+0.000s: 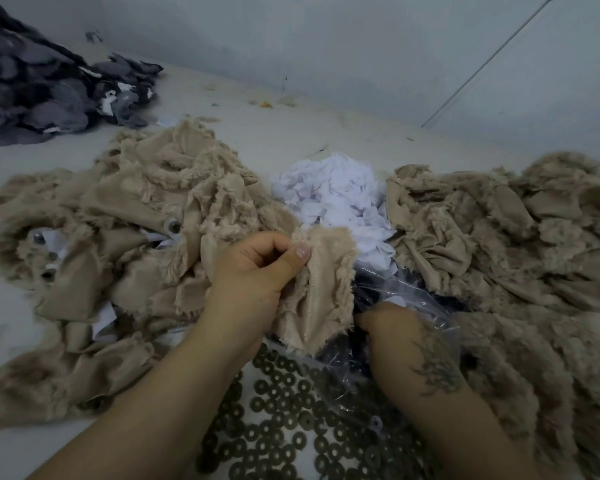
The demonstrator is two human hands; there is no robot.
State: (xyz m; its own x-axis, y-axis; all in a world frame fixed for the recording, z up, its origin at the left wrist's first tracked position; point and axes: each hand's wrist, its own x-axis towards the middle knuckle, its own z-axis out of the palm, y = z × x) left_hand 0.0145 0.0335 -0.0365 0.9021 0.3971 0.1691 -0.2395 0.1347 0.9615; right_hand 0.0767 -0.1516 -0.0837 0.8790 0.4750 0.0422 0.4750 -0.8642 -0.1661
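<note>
Held piece: a small beige plush fabric piece (323,282), fuzzy pile along its frayed edges and smooth woven backing facing up, lies at near centre, just in front of the paper heap.
Left hand: the left hand (257,271) pinches the piece's upper edge between thumb and curled fingers, forearm coming in from the near left.
Right hand: the right hand (406,344), back up, reaches into a crinkled clear plastic bag (413,299) just right of the piece; its fingertips are hidden, so its hold cannot be told.
Left heap: rumpled beige plush pieces (118,220).
Right heap: more shaggy beige plush (516,254).
Between heaps: a mound of white paper scraps (333,199).
Far left: a dark grey cloth pile (42,84).
Nearest: pale cloth printed with brown rings (284,420).
</note>
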